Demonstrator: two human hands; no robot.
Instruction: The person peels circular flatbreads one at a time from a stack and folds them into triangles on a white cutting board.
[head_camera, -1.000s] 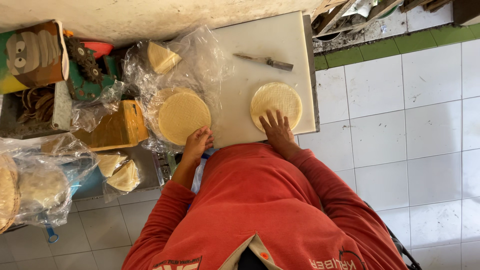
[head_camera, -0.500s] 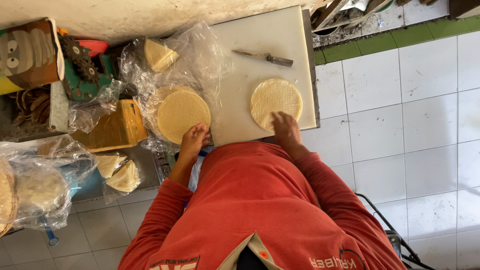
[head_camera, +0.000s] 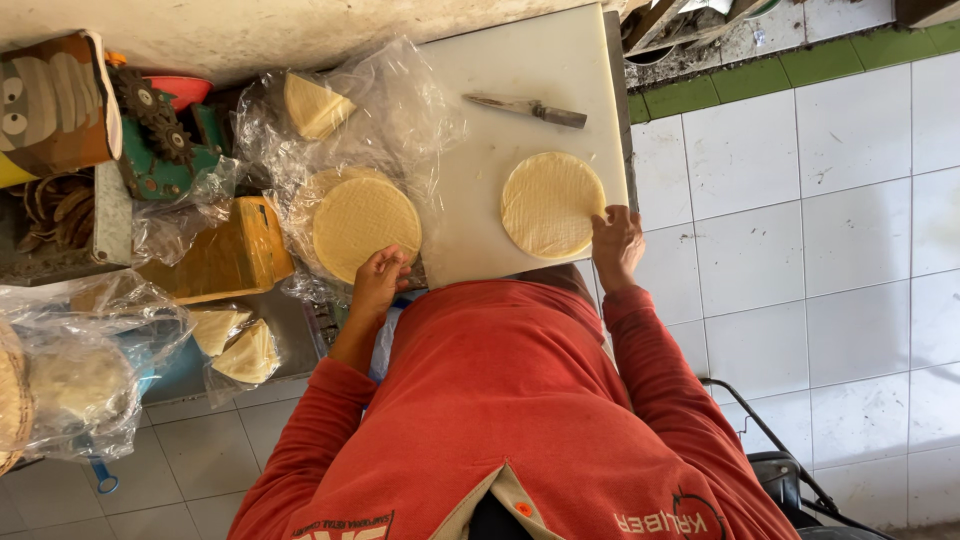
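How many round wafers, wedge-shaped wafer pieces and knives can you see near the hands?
Round wafers: 2, one on the white cutting board at, one on the clear plastic at
Wedge-shaped wafer pieces: 3, at
Knives: 1
Total: 6

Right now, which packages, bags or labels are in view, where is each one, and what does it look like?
Clear plastic bag: crumpled, open, left of the white board, under the stack of round wafers that the left hand touches.
Clear plastic bags: lower left, holding pale round wafers.
Carton: upper left, brown with cartoon eyes.
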